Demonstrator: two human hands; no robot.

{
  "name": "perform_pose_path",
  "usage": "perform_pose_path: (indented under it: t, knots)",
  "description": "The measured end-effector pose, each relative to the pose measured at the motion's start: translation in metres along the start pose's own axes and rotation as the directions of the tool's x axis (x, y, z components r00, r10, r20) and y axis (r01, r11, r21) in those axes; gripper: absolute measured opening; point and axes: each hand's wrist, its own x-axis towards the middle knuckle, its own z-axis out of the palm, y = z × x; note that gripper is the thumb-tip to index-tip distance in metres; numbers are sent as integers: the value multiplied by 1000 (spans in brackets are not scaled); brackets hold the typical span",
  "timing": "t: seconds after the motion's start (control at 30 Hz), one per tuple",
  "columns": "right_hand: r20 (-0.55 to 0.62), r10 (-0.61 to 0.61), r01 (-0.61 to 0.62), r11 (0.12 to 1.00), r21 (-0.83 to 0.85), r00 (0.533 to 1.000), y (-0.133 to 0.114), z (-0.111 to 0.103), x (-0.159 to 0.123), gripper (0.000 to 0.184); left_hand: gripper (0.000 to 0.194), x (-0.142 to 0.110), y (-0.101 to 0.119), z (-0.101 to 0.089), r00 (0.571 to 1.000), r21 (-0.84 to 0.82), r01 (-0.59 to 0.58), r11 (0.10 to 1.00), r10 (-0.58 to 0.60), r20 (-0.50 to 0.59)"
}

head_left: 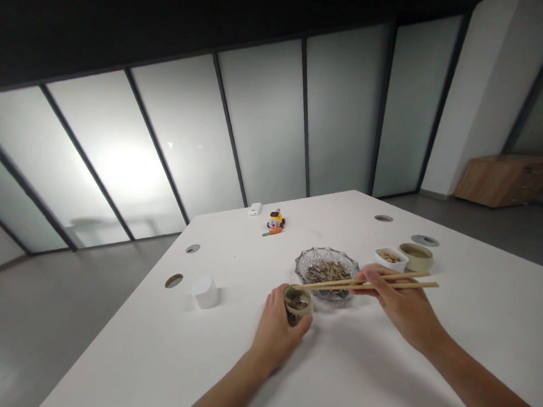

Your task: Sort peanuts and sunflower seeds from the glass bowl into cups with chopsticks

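My left hand (pixel 278 324) wraps round a small beige cup (pixel 305 311) on the white table, and some sunflower seeds (pixel 295 302) lie inside it. A pair of wooden chopsticks (pixel 405 280) is gripped in my right hand (pixel 402 303). Their tips reach left to the cup's rim; whether a seed is pinched between them is too small to tell. Just behind the chopsticks stands a clear glass bowl (pixel 302 261) heaped with striped sunflower seeds (pixel 328 271). The chopsticks cross in front of part of that bowl.
Right of the glass bowl are a white dish (pixel 398 267) of pale nuts and another beige cup (pixel 421 262). A white container (pixel 205 293) stands at left. Farther back lie a yellow toy (pixel 276 219), an orange toy carrot (pixel 275 231) and a white power strip (pixel 255 209). The tabletop (pixel 238 266) has several round holes.
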Motion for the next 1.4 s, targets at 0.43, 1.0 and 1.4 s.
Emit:
perform_pose_path:
  t: [0.43, 1.0, 1.4]
  knots:
    - [135, -312, 340, 855, -393, 940, 16, 7, -1, 33, 58, 1, -2, 0, 1000, 5, -6, 1000, 6, -1]
    - [94, -327, 336, 852, -402, 940, 17, 8, 1, 39, 60, 2, -5, 1, 1000, -2, 5, 1000, -5, 11]
    - [-109, 11, 2, 993, 121, 994, 16, 2, 9, 43, 63, 0, -4, 1, 1000, -4, 8, 1000, -8, 11]
